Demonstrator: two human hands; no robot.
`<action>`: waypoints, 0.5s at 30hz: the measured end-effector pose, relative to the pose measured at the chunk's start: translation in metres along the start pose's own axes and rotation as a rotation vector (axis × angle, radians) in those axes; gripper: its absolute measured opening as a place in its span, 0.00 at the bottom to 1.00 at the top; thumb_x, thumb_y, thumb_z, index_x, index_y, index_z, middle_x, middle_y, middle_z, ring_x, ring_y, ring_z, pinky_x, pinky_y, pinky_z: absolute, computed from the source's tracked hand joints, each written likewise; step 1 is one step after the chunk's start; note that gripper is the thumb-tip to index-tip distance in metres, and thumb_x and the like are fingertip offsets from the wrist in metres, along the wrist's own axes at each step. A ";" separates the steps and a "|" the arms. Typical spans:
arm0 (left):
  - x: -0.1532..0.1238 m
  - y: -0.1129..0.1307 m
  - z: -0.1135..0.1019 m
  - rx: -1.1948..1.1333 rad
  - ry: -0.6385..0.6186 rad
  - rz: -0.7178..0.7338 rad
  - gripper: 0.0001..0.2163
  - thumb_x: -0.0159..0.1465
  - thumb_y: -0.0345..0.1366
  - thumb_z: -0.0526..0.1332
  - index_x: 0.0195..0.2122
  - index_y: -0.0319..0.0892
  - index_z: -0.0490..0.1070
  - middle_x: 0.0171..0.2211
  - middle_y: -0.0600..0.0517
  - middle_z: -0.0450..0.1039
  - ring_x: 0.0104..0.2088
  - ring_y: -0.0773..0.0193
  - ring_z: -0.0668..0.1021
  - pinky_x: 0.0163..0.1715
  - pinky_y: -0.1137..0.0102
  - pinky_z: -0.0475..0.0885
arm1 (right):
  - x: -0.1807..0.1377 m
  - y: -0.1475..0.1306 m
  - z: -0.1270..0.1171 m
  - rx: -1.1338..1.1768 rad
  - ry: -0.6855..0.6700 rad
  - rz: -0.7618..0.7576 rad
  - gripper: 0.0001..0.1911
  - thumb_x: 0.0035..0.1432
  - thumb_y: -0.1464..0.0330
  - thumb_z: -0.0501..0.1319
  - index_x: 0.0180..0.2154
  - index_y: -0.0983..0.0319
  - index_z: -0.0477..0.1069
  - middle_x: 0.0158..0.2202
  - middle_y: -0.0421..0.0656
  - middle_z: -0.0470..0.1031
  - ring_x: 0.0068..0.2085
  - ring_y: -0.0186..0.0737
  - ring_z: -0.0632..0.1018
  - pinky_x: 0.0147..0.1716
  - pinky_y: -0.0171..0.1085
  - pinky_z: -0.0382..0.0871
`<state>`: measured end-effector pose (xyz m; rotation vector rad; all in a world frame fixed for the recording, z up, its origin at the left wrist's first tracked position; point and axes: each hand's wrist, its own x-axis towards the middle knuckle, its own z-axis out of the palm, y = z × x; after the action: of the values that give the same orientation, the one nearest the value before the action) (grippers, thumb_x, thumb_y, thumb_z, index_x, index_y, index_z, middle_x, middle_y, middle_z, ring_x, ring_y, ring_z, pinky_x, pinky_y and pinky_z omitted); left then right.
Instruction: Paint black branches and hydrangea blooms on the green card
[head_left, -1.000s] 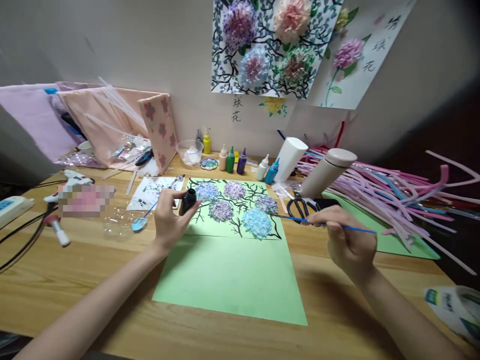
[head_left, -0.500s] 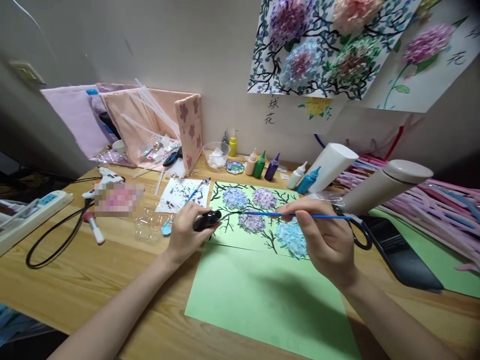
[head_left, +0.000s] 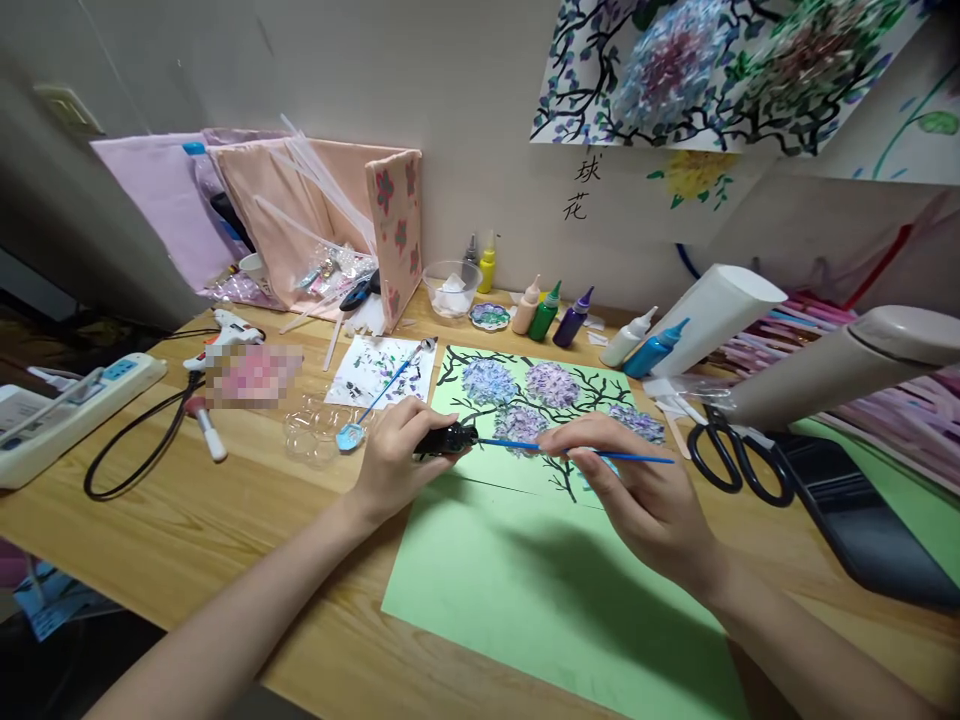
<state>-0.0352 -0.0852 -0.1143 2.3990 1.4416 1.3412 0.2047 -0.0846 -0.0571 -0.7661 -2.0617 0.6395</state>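
My left hand (head_left: pixel 401 450) is closed round a small black paint bottle (head_left: pixel 444 440), held tilted with its mouth to the right. Pinched in my right hand (head_left: pixel 637 490) is a blue paintbrush (head_left: pixel 517 445), lying nearly level, its tip at the mouth of the bottle; whether the tip is inside I cannot tell. Below both hands lies a green sheet (head_left: pixel 555 610), its upper part painted with black branches and bearing fluffy blue flowers (head_left: pixel 489 380) and purple flowers (head_left: pixel 553 384). My right hand hides part of a light blue flower.
Paint bottles (head_left: pixel 544 315) line the back near a plastic bowl (head_left: pixel 452 288). Black-handled scissors (head_left: pixel 739 455), a phone (head_left: pixel 862 510) and a grey tumbler (head_left: pixel 847 365) are at the right. A paint-blotched paper (head_left: pixel 375 375), a glue gun (head_left: pixel 225 340) and a power strip (head_left: pixel 82 410) lie left.
The brush tip has moved from above the painted sheet to the bottle mouth, and my hands have come closer together. My view has shifted downward and left.
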 end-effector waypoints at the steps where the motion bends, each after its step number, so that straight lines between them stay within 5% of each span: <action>1: 0.000 0.001 0.000 -0.003 0.003 0.007 0.12 0.54 0.35 0.67 0.39 0.42 0.70 0.31 0.51 0.69 0.31 0.64 0.71 0.31 0.69 0.66 | 0.000 0.000 0.000 -0.003 -0.003 0.001 0.09 0.62 0.72 0.52 0.40 0.58 0.69 0.36 0.41 0.74 0.39 0.36 0.75 0.37 0.35 0.68; 15: 0.000 0.006 0.001 -0.016 -0.012 0.064 0.13 0.54 0.39 0.67 0.39 0.42 0.69 0.30 0.52 0.70 0.31 0.65 0.72 0.30 0.70 0.66 | 0.004 -0.004 0.005 -0.041 -0.024 -0.048 0.09 0.62 0.73 0.52 0.40 0.59 0.70 0.34 0.43 0.76 0.36 0.37 0.76 0.34 0.35 0.70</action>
<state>-0.0305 -0.0878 -0.1126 2.4595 1.3567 1.3430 0.1975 -0.0846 -0.0551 -0.7335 -2.1142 0.5844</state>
